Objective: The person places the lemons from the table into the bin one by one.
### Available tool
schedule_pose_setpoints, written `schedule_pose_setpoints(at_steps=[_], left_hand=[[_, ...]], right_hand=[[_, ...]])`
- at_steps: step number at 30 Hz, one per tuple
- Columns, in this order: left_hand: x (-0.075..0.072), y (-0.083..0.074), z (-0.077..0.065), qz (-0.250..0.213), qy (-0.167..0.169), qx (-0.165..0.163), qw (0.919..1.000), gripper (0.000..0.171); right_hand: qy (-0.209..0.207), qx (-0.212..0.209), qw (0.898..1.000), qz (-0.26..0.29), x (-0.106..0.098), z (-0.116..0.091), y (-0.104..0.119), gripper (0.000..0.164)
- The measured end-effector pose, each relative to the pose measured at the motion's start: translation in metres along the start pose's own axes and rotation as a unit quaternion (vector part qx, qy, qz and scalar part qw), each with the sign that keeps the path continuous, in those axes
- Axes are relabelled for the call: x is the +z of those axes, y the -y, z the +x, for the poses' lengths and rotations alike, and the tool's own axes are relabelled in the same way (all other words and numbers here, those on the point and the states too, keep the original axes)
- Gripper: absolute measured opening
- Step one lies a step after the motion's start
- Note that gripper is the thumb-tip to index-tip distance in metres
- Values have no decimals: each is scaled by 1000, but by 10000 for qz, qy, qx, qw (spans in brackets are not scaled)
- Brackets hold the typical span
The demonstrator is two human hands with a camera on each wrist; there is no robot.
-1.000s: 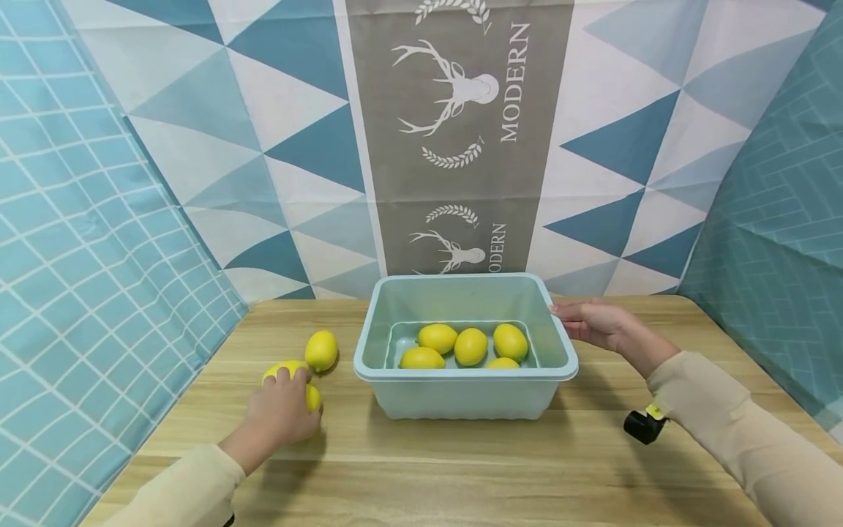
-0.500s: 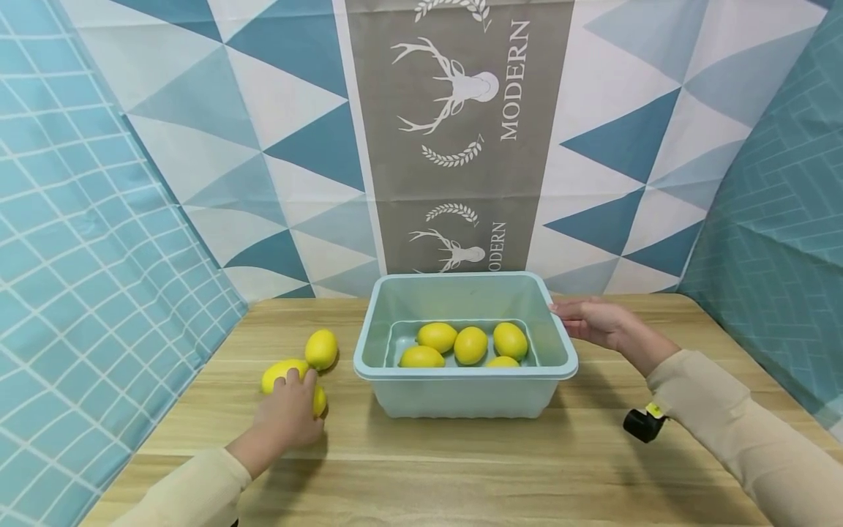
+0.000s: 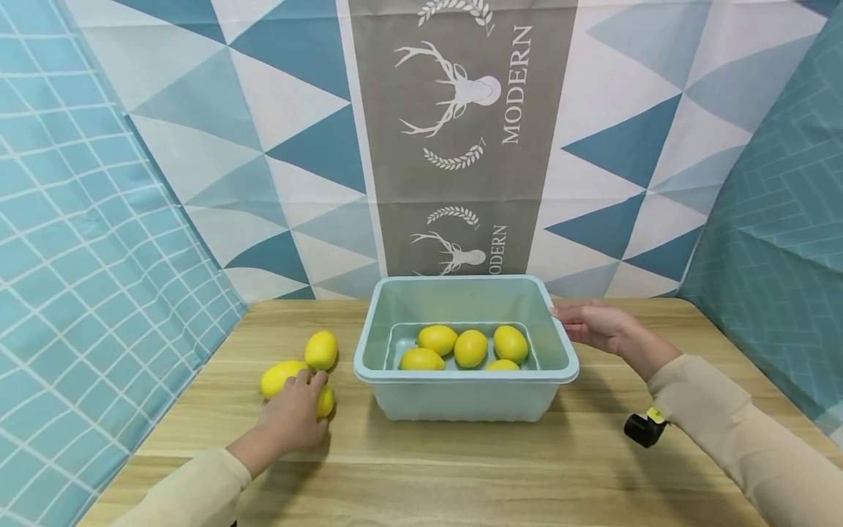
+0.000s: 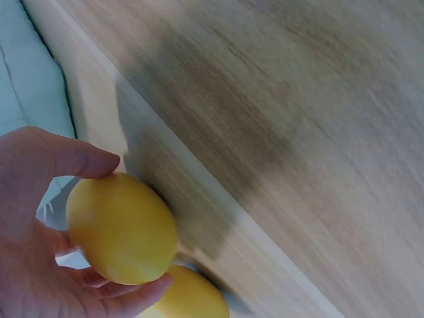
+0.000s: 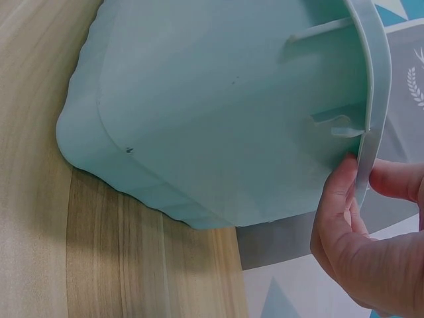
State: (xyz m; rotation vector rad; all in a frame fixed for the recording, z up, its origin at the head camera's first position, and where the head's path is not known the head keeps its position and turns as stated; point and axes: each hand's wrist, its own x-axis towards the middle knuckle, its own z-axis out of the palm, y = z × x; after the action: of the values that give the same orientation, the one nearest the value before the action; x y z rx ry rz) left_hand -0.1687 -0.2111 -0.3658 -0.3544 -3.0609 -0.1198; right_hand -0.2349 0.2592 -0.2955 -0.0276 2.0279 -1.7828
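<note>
My left hand [image 3: 296, 413] grips a lemon [image 4: 122, 228] between thumb and fingers at the left of the table; in the head view the hand covers much of it. Two more lemons lie close by: one [image 3: 279, 377] just beyond my knuckles, another [image 3: 321, 350] farther back. At the middle stands a pale blue-green plastic basin [image 3: 461, 395] with several lemons [image 3: 471, 348] on its floor. My right hand [image 3: 596, 326] is at its right side. The right wrist view shows thumb and fingers [image 5: 338, 192] pinching the basin's rim from both sides.
The wooden table [image 3: 421, 476] runs beneath everything. Patterned cloth [image 3: 303, 146] hangs behind it, with blue checked cloth [image 3: 85, 256] on the left and teal cloth [image 3: 777, 241] on the right. A small black camera [image 3: 644, 430] hangs at my right cuff.
My left hand has shifted slightly right with its lemon, away from the lemon beyond it, which now shows more fully. The right hand and the basin stay in place.
</note>
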Motion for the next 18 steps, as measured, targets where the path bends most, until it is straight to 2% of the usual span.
schedule_pose_setpoints(at_steps=[11, 18], left_hand=[[8, 3, 5, -151, -260, 501, 9983, 59], [0, 1, 12, -177, -189, 570, 9980, 54]], right_hand=[[68, -123, 9999, 19, 0, 3, -4, 48], [62, -138, 9999, -36, -2, 2, -3, 54]])
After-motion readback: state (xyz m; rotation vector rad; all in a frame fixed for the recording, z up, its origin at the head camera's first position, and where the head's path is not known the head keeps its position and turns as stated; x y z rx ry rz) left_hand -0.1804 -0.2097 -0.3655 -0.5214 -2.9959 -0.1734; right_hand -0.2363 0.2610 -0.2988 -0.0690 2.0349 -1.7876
